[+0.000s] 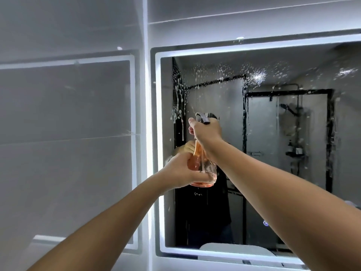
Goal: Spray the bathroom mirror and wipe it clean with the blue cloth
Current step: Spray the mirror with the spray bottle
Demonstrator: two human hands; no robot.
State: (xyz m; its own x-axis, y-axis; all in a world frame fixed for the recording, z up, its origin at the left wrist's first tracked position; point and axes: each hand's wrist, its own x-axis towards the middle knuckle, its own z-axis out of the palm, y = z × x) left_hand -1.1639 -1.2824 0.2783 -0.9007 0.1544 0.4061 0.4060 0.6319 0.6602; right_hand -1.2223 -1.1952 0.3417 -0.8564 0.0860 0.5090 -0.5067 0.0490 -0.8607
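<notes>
The lit-edged bathroom mirror fills the right of the head view, with white spray droplets and runs across its top and down its upper left. I hold a clear spray bottle with orange liquid up in front of the mirror's left part. My left hand grips the bottle's round body from the left and below. My right hand grips the grey spray head at the top, fingers curled round the trigger. No blue cloth is in view.
Glossy grey wall tiles cover the left and reflect the mirror's light frame. The mirror reflects a person in dark clothes, a black-framed shower screen and a shower fitting. A white rounded object shows at the mirror's bottom edge.
</notes>
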